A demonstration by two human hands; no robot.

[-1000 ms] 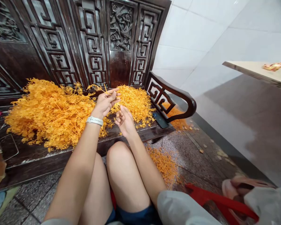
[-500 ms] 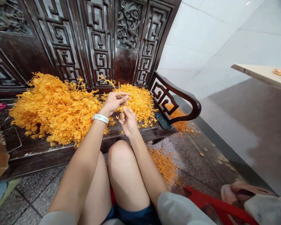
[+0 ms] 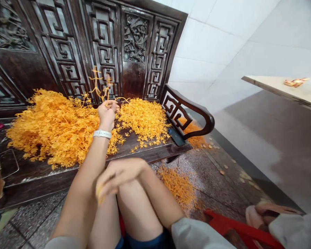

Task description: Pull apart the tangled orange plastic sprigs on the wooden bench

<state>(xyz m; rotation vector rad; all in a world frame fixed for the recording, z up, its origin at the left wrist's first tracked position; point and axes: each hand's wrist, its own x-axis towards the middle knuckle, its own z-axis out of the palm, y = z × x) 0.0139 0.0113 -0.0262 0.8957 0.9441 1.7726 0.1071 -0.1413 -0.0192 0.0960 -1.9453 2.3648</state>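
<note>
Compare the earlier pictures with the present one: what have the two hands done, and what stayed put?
The left hand kept its grip on the orange sprig and lifted it upright above the bench. The right hand left the sprig and drew back over the knees, blurred, with something yellow in it. The orange heaps, the phone and the bench stayed put.

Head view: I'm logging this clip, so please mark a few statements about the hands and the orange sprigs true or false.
1. The left hand holds an orange sprig that sticks up above it. True.
2. The right hand rests on the bench. False: it is over the knees, off the bench.
3. A dark phone lies on the bench by the armrest. True.
4. The left wrist is bare. False: it wears a white band.
</note>
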